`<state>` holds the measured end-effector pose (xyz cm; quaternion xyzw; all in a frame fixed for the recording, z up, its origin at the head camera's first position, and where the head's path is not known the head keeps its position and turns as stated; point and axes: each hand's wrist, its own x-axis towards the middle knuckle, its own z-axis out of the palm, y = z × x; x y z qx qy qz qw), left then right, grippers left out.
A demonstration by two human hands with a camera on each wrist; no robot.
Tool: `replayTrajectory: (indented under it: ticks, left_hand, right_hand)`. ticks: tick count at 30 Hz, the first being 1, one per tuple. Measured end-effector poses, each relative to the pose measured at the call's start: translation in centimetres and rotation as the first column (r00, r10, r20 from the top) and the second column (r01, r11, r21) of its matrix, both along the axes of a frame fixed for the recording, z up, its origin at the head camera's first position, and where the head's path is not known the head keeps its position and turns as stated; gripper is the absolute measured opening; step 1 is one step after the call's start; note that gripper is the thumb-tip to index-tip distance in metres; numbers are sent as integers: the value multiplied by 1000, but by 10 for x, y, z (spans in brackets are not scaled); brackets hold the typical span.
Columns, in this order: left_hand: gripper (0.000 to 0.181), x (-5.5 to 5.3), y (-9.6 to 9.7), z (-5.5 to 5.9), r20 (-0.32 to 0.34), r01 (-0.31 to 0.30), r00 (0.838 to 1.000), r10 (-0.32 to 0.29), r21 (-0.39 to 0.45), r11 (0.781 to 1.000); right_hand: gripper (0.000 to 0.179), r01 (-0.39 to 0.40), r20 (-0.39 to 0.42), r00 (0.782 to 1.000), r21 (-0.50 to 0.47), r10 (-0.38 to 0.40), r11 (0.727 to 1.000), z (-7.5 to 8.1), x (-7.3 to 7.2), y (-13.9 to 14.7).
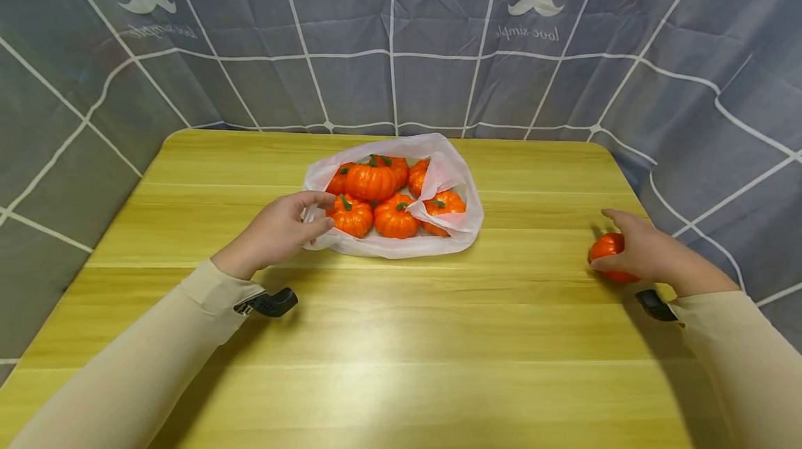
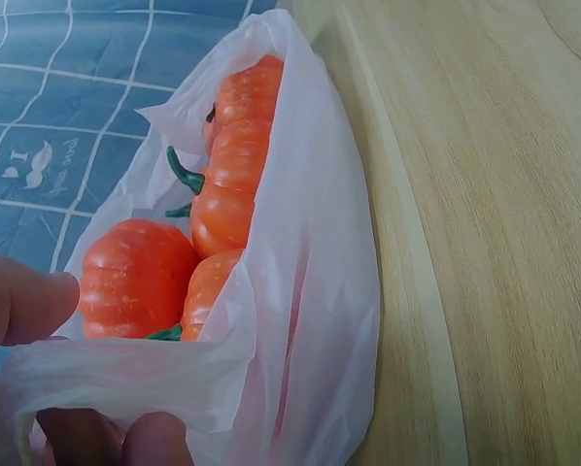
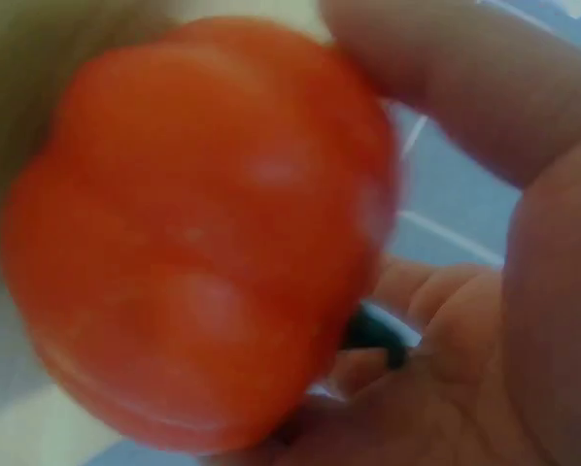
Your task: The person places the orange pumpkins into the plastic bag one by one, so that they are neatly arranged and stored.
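In the head view my left hand (image 1: pixel 276 232) is at the left side of a thin white plastic bag (image 1: pixel 401 248). It grips the rim: the left wrist view has the plastic (image 2: pixel 315 252) running between one finger (image 2: pixel 23 303) and the curled fingers below. Several small orange pumpkins (image 1: pixel 397 218) with green stems lie in the wide mouth of the bag. Far to the right, my right hand (image 1: pixel 658 254) holds a red-orange lobed vegetable (image 1: pixel 605 247) low over the table. Its smooth, broad lobes (image 3: pixel 193 233) and a dark green stem show, slightly blurred, in the right wrist view.
The bag rests on a yellowish wooden table (image 1: pixel 401 324), near its back edge. A dark blue-grey curtain (image 1: pixel 401 24) with white grid lines hangs behind and along both sides. Each wrist wears a black device (image 1: pixel 269 303).
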<state>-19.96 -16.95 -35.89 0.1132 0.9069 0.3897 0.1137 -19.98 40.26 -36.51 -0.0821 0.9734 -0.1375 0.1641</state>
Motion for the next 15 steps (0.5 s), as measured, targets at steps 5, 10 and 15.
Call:
replayTrajectory:
  ticks: [5, 10, 15]
  left_hand:
    - [45, -1, 1, -1, -5, 3, 1000, -3, -3, 1000]
    - [46, -1, 2, -1, -6, 3, 1000, -3, -11, 1000]
    - [46, -1, 2, -2, -3, 5, 1000, -5, -10, 1000]
  right_hand:
    - [119, -12, 21, 1000, -43, 13, 999, -7, 1, 8]
    - [111, -41, 16, 999, -35, 42, 999, -7, 4, 4]
    - [105, -8, -45, 999, -73, 4, 997, 0, 1, -15]
